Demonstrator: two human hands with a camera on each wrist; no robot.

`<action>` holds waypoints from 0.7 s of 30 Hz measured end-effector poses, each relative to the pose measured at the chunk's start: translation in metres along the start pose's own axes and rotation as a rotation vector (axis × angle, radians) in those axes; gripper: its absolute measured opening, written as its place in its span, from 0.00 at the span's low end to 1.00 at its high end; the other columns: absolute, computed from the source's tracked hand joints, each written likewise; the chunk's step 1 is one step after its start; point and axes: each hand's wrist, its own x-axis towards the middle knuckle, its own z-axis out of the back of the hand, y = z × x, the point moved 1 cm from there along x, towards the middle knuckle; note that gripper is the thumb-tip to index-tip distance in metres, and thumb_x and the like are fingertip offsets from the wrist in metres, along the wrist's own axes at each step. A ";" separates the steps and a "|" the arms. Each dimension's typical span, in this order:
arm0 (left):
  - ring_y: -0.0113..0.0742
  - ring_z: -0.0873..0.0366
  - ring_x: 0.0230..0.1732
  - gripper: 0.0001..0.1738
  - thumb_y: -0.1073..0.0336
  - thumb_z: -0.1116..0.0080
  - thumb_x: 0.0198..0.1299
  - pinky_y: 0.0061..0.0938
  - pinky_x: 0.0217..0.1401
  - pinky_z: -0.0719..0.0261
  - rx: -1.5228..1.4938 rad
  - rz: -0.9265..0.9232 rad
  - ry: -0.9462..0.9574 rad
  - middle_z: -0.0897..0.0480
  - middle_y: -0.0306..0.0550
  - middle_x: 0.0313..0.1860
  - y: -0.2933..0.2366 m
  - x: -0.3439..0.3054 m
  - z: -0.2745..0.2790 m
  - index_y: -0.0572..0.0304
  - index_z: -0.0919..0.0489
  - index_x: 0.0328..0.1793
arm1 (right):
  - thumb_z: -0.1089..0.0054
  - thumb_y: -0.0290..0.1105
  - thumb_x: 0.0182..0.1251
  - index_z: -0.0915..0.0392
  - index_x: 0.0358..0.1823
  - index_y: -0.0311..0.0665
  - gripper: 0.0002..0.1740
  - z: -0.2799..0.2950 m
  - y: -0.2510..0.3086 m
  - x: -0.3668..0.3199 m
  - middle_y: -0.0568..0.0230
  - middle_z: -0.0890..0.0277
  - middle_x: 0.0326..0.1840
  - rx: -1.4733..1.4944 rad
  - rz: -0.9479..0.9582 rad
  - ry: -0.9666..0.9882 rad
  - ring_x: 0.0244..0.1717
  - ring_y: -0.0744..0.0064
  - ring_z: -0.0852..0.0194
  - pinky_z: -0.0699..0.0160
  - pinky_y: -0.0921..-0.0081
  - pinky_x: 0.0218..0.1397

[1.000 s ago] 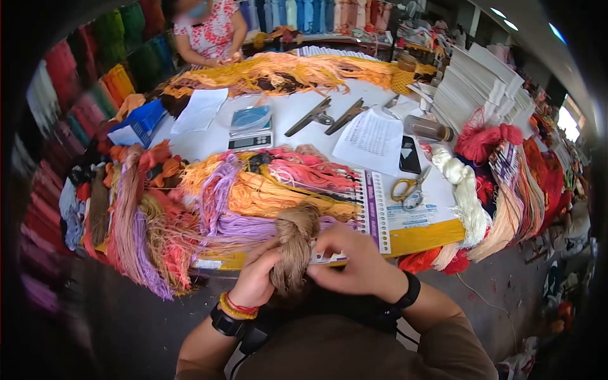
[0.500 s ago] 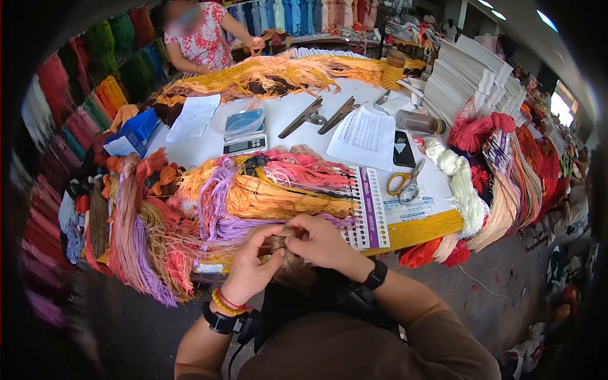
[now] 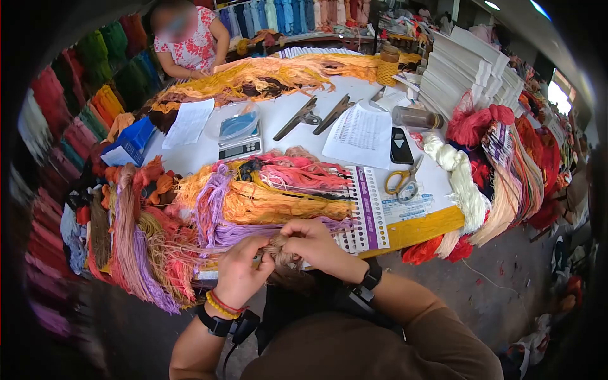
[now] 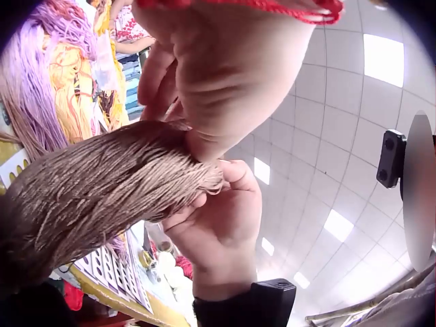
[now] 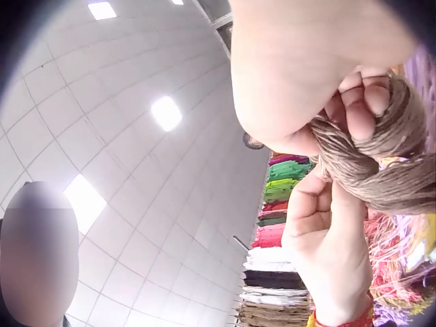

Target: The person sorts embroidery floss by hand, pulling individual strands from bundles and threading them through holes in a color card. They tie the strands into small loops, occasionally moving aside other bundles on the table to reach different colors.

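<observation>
Both hands meet on a twisted skein of brown-beige thread [image 3: 284,248] just off the table's front edge. My left hand [image 3: 242,271] pinches its top between thumb and fingers. From the other side my right hand [image 3: 318,246] grips the same end with curled fingers. In the left wrist view the skein's long body [image 4: 102,194] hangs away from the fingers. The right wrist view shows strands of the skein [image 5: 402,187] looped and crossing over one another, the right fingers tucked into the loop and the left thumb against it.
Orange, lilac and pink skeins [image 3: 285,196] cover the table's front, beside a punched card strip [image 3: 367,209]. Scissors [image 3: 404,183], a phone [image 3: 400,147], printed sheets [image 3: 361,134], clamps [image 3: 297,119] and a scale [image 3: 239,147] lie behind. A person [image 3: 193,41] stands across the table.
The right hand, earlier beside the skein, came onto its top together with the left. The skein dropped lower, and its strands are now worked between both hands' fingertips.
</observation>
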 end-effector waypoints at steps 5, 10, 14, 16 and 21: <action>0.33 0.22 0.33 0.10 0.80 0.49 0.50 0.24 0.38 0.24 -0.567 0.398 -0.108 0.20 0.44 0.32 0.028 -0.019 -0.015 0.63 0.24 0.39 | 0.51 0.22 0.51 0.28 0.29 0.32 0.04 -0.003 0.013 -0.010 0.68 0.26 0.30 0.210 0.167 0.101 0.32 0.82 0.32 0.35 0.83 0.35; 0.23 0.28 0.41 0.16 0.83 0.52 0.52 0.19 0.45 0.28 -0.929 0.572 -0.122 0.24 0.38 0.40 0.024 -0.030 -0.021 0.64 0.27 0.47 | 0.53 0.26 0.57 0.29 0.32 0.36 0.04 -0.007 0.010 -0.008 0.69 0.25 0.32 0.479 0.121 0.188 0.36 0.81 0.32 0.35 0.82 0.43; 0.46 0.24 0.41 0.21 0.77 0.45 0.45 0.33 0.45 0.25 -0.082 0.117 -0.100 0.23 0.52 0.39 -0.002 -0.023 -0.005 0.63 0.29 0.49 | 0.53 0.27 0.59 0.30 0.37 0.35 0.06 -0.007 0.005 -0.004 0.64 0.24 0.33 0.506 0.030 0.167 0.40 0.77 0.28 0.34 0.79 0.47; 0.53 0.24 0.41 0.18 0.74 0.42 0.43 0.36 0.45 0.25 -0.051 0.150 -0.084 0.23 0.57 0.38 0.008 -0.032 -0.008 0.64 0.26 0.45 | 0.52 0.27 0.59 0.29 0.38 0.34 0.07 -0.009 0.006 -0.009 0.65 0.25 0.30 0.400 -0.055 0.211 0.35 0.78 0.27 0.32 0.80 0.44; 0.29 0.22 0.40 0.11 0.77 0.58 0.58 0.24 0.46 0.25 -1.271 0.830 -0.161 0.20 0.44 0.39 0.021 -0.040 -0.003 0.68 0.25 0.44 | 0.48 0.20 0.53 0.29 0.41 0.29 0.12 -0.015 0.006 -0.018 0.58 0.24 0.30 0.236 0.073 0.194 0.23 0.75 0.28 0.31 0.82 0.28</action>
